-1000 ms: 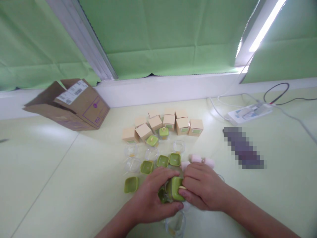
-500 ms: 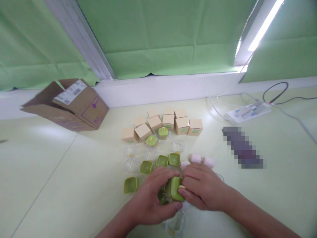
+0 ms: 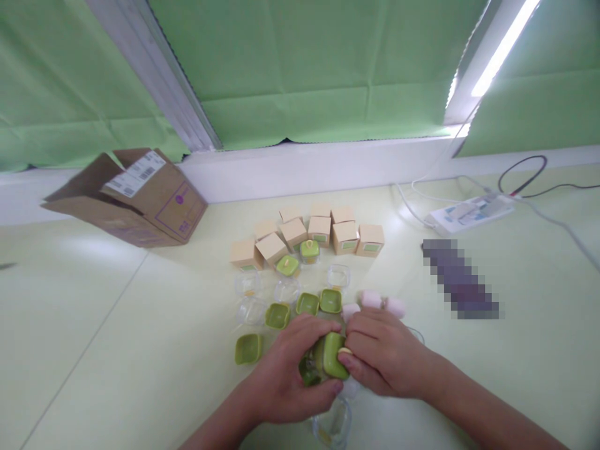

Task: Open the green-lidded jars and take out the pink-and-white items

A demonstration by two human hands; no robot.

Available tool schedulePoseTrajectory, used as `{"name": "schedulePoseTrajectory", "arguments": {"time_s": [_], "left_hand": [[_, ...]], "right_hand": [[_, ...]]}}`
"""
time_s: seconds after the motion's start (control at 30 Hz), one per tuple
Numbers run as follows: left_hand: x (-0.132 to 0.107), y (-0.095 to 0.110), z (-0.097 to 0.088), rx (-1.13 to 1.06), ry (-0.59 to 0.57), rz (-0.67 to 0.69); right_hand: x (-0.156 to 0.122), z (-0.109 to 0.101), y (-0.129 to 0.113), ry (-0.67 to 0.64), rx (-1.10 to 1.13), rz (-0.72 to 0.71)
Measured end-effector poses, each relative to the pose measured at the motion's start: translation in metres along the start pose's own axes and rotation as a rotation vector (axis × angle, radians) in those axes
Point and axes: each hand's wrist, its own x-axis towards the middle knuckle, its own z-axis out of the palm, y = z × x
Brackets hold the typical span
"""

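My left hand (image 3: 285,369) and my right hand (image 3: 382,353) meet low in the middle, both closed on one small container with a green lid (image 3: 332,355). The left fingers wrap its body; the right fingertips pinch a pale tab on the lid. Another clear container (image 3: 334,426) lies just below my hands. Several loose green lids (image 3: 307,304) and clear containers (image 3: 252,310) lie just beyond my fingers. Farther back stand several small tan boxes (image 3: 345,236) and two lidded containers (image 3: 287,265).
An open cardboard box (image 3: 135,197) lies on its side at the back left. A white power strip (image 3: 471,212) with cables sits at the back right, a blurred dark object (image 3: 459,278) in front of it. Pink soft pieces (image 3: 382,302) lie by my right hand.
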Motion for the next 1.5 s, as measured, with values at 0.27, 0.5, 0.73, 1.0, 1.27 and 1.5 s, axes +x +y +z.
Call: {"name": "schedulePoseTrajectory", "arguments": {"time_s": [0.27, 0.5, 0.73, 1.0, 1.27, 1.5], "left_hand": [[-0.0006, -0.0018, -0.0006, 0.002, -0.002, -0.013], [-0.0011, -0.0046, -0.0008, 0.010, 0.028, -0.011], [-0.0015, -0.0036, -0.0006, 0.032, 0.067, -0.007], [-0.0015, -0.0050, -0.0009, 0.027, 0.081, -0.014], [-0.0030, -0.0049, -0.0023, 0.023, 0.102, -0.038], [-0.0056, -0.0100, 0.0001, 0.049, 0.139, -0.109]], "right_hand": [[0.0005, 0.0011, 0.0002, 0.008, -0.005, 0.001], [0.0008, 0.0005, 0.0005, 0.049, -0.027, 0.001], [-0.0005, 0.0004, 0.0008, 0.042, 0.034, 0.038], [-0.0019, -0.0010, 0.0035, 0.053, 0.106, 0.090], [-0.0008, -0.0050, 0.0037, 0.025, 0.340, 0.263], [0.0048, -0.0082, -0.0007, 0.010, 0.545, 0.392]]}}
